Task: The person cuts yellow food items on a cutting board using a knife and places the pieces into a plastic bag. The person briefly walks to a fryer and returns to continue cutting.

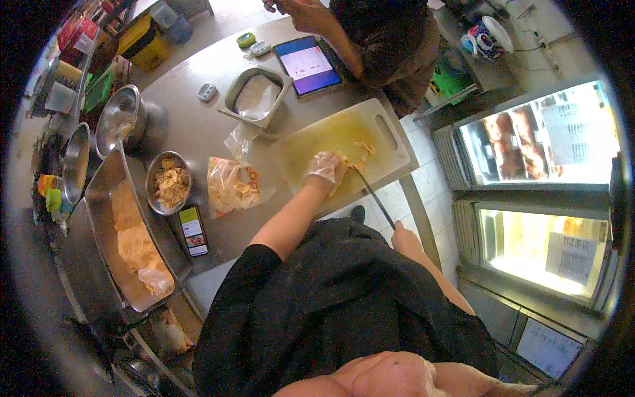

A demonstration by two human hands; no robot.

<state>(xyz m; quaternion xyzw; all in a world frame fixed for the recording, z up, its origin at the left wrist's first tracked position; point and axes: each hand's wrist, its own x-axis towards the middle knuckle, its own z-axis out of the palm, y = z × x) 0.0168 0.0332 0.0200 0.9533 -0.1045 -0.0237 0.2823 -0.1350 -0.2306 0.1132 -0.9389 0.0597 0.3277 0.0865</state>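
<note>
A white plastic cutting board (307, 141), stained yellow, lies before me on the steel table. My left hand (325, 168), in a clear disposable glove, holds a piece of pale, yellowish meat (351, 165) down on the board; most of that piece is hidden beneath the fingers. My right hand (406, 239) grips the handle of a long knife (375, 197), whose blade tip reaches the meat beside my left fingertips. A few cut strips of meat (365, 147) rest on the board beyond the knife. Left of the board is a clear plastic bag (233, 186) holding more pale pieces.
Left are a bowl of meat pieces (171, 184), a phone (192, 231) and a deep steel pan of orange crumbs (131, 233). A steel container (255, 97), a tablet (308, 65) and small timers (207, 92) stand farther back. Another person (387, 44) is across the table.
</note>
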